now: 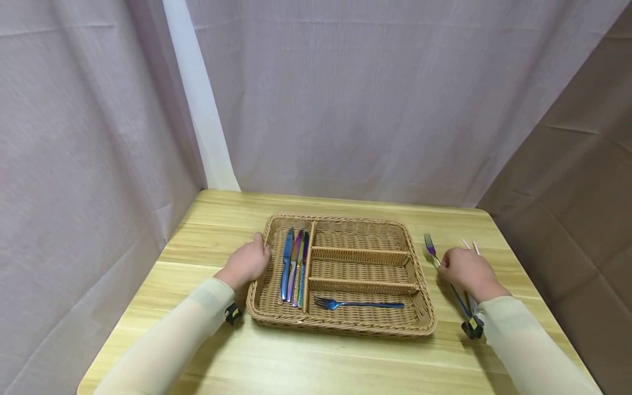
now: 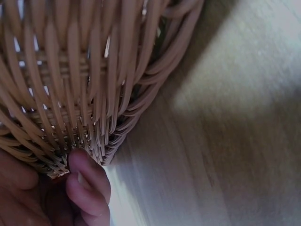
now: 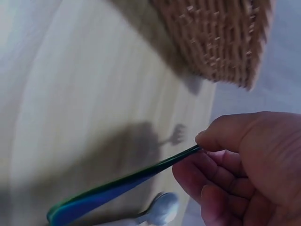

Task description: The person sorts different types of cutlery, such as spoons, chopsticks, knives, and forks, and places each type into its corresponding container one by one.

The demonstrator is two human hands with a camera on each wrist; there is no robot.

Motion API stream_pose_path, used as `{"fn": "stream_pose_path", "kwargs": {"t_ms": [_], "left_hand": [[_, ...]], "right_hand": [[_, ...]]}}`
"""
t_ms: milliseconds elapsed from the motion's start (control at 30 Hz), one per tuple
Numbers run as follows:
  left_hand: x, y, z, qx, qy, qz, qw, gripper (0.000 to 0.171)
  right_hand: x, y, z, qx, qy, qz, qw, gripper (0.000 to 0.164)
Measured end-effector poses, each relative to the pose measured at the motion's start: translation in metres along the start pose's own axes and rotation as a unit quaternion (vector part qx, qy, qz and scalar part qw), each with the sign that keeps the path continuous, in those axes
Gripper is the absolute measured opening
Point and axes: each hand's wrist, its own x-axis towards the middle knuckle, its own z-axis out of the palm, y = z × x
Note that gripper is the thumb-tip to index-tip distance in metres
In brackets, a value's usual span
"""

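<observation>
Table edge side: the wicker basket [image 1: 345, 327] lies on the table [image 1: 296, 362], its front compartment holding a blue fork [image 1: 365, 304].
Right hand [image 1: 469, 271]: thumb and fingertips pinch the held fork [image 3: 120, 184], right of the basket; tines show only from the head, the blue-green handle's broad end best at the right wrist.
Fork's shadow [image 3: 178, 134]: separate from the fork, seen at the right wrist only.
Spoon [image 3: 162, 209]: bowl visible at the right wrist; the head view shows pale thin ends [image 1: 476, 248] beyond the hand.
Left hand [image 1: 248, 260]: clamped on the basket's left side; its bent fingertips show at the left wrist.
Knives [image 1: 286, 274]: left compartment.
Curtain [image 1: 355, 109]: behind everything.
</observation>
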Motion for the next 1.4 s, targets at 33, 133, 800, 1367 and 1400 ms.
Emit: {"fn": "stream_pose_path", "kwargs": {"t_ms": [33,133,800,1367,1400], "left_hand": [[0.000,0.000,0.001,0.000,-0.002,0.000,1.0000,0.055],[0.000,-0.001,0.002,0.001,-0.002,-0.001,1.0000,0.055],[-0.001,0.001,-0.001,-0.013,-0.003,-0.001,0.9999,0.051],[-0.001,0.000,-0.001,-0.024,-0.005,0.003,0.9997,0.047],[-0.001,0.001,-0.001,-0.024,-0.007,0.002,0.9997,0.047]], "right_hand": [[0.000,-0.003,-0.001,-0.001,0.006,-0.005,1.000,0.034],[0.001,-0.015,-0.009,-0.005,0.027,-0.022,0.999,0.026],[-0.018,-0.149,-0.054,-0.061,0.091,-0.179,0.978,0.038],[-0.036,-0.197,-0.027,-0.115,0.081,-0.296,0.945,0.040],[-0.037,-0.198,-0.025,-0.119,0.079,-0.297,0.944,0.039]]}}
